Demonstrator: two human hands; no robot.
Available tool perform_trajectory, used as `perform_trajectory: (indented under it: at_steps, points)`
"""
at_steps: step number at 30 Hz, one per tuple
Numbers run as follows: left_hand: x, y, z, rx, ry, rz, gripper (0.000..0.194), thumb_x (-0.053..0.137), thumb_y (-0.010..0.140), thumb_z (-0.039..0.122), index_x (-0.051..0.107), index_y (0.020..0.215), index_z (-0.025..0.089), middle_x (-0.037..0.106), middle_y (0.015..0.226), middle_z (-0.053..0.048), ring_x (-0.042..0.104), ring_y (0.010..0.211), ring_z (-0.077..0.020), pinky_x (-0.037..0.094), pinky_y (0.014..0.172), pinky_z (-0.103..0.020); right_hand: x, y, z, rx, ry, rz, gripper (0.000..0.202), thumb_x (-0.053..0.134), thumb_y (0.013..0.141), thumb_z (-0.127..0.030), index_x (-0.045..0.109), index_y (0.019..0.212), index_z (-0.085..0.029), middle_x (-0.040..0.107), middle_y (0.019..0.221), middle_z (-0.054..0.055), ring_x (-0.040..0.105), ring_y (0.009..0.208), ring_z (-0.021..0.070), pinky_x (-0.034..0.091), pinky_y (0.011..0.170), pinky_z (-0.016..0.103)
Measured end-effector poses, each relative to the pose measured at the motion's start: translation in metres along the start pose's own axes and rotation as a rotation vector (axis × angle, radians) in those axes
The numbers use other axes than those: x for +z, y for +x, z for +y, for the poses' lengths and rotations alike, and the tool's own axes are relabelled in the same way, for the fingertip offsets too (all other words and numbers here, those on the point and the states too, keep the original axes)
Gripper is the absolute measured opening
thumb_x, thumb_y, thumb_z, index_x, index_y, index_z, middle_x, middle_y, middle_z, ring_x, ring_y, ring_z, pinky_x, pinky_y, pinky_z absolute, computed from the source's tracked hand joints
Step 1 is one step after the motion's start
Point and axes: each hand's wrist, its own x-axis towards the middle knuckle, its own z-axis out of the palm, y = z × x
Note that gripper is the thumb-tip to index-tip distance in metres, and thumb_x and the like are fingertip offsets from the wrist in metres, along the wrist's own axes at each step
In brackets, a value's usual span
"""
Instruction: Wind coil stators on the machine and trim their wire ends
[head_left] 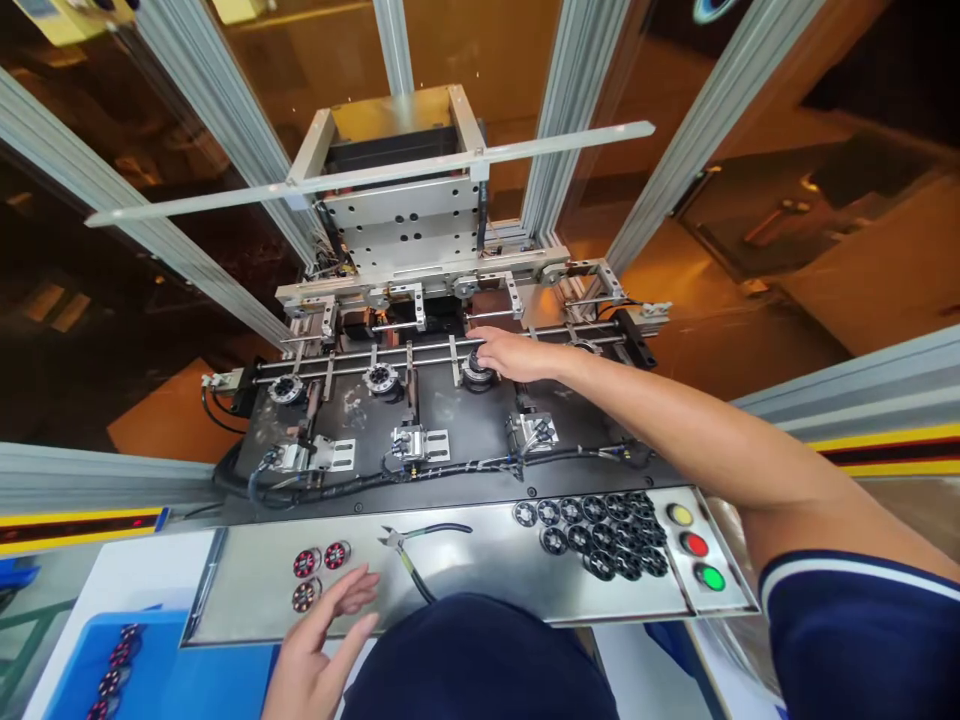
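My right hand (pixel 514 355) reaches into the machine, its fingers closed over a black round part (pixel 476 362) on the third fixture from the left. The fingers partly hide that part. My left hand (pixel 326 640) hovers, fingers apart and holding nothing, at the front left of the metal tray (pixel 487 590). Just beyond its fingertips lie three round spoked parts with red marks (pixel 305 562). Diagonal cutters (pixel 405 545) with spread handles rest on the tray to the right of this hand. Several black spoked parts (pixel 600 535) are grouped at the tray's right.
Two more fixtures (pixel 383 378) hold round parts on the black machine plate (pixel 450 410). Clamp arms and a long bar (pixel 375 172) stand behind. Yellow, red and green buttons (pixel 709 577) sit right. A blue bin (pixel 165 670) with red-marked parts stands lower left.
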Motion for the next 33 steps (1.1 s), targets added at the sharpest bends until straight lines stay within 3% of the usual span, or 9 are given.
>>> perform_trajectory:
  at_steps: [8, 12, 17, 23, 30, 33]
  points:
    - [-0.005, 0.013, -0.004, 0.006, 0.063, -0.060, 0.045, 0.071, 0.083, 0.040, 0.066, 0.123, 0.021, 0.076, 0.117, -0.011, 0.073, 0.106, -0.0268, 0.059, 0.093, -0.035, 0.004, 0.001, 0.009, 0.019, -0.064, -0.075, 0.025, 0.050, 0.092, -0.020, 0.072, 0.084, -0.013, 0.046, 0.152, 0.013, 0.042, 0.142, 0.0286, 0.034, 0.119, 0.043]
    - [0.000, 0.015, 0.000, -0.015, 0.054, -0.079, 0.046, 0.072, 0.082, 0.042, 0.067, 0.123, 0.021, 0.076, 0.116, -0.011, 0.073, 0.106, -0.0275, 0.059, 0.094, -0.037, 0.005, 0.003, 0.007, 0.026, -0.101, -0.086, 0.027, 0.049, 0.094, -0.019, 0.072, 0.082, -0.010, 0.045, 0.152, 0.019, 0.043, 0.141, 0.0294, 0.034, 0.119, 0.041]
    - [0.004, 0.013, 0.003, -0.034, 0.036, -0.017, 0.046, 0.070, 0.083, 0.045, 0.067, 0.122, 0.022, 0.076, 0.116, -0.011, 0.073, 0.106, -0.0274, 0.058, 0.096, -0.038, 0.009, 0.007, 0.007, 0.033, -0.141, -0.100, 0.028, 0.049, 0.096, -0.016, 0.070, 0.080, -0.010, 0.048, 0.149, 0.019, 0.045, 0.139, 0.0282, 0.035, 0.118, 0.040]
    - [0.001, 0.012, -0.004, -0.020, 0.070, -0.072, 0.045, 0.072, 0.082, 0.042, 0.067, 0.123, 0.023, 0.076, 0.117, -0.011, 0.073, 0.106, -0.0276, 0.059, 0.094, -0.038, 0.018, 0.012, 0.015, 0.027, -0.180, -0.119, 0.019, 0.061, 0.095, -0.030, 0.068, 0.107, -0.016, 0.060, 0.135, 0.010, 0.054, 0.127, 0.0252, 0.044, 0.108, 0.050]
    - [0.013, 0.010, 0.010, -0.050, 0.007, -0.013, 0.045, 0.068, 0.084, 0.047, 0.067, 0.121, 0.023, 0.076, 0.117, -0.010, 0.072, 0.107, -0.0274, 0.056, 0.098, -0.040, 0.019, 0.011, 0.010, 0.032, -0.241, -0.061, 0.020, 0.062, 0.096, -0.031, 0.067, 0.108, -0.016, 0.064, 0.126, 0.009, 0.062, 0.115, 0.0226, 0.051, 0.100, 0.046]
    - [0.012, 0.010, 0.015, -0.031, -0.011, -0.014, 0.044, 0.069, 0.083, 0.048, 0.067, 0.120, 0.023, 0.076, 0.116, -0.010, 0.072, 0.107, -0.0271, 0.057, 0.096, -0.038, 0.018, 0.002, 0.002, 0.038, -0.284, 0.028, 0.019, 0.059, 0.095, -0.024, 0.071, 0.104, -0.012, 0.065, 0.129, 0.013, 0.058, 0.123, 0.0267, 0.047, 0.105, 0.048]
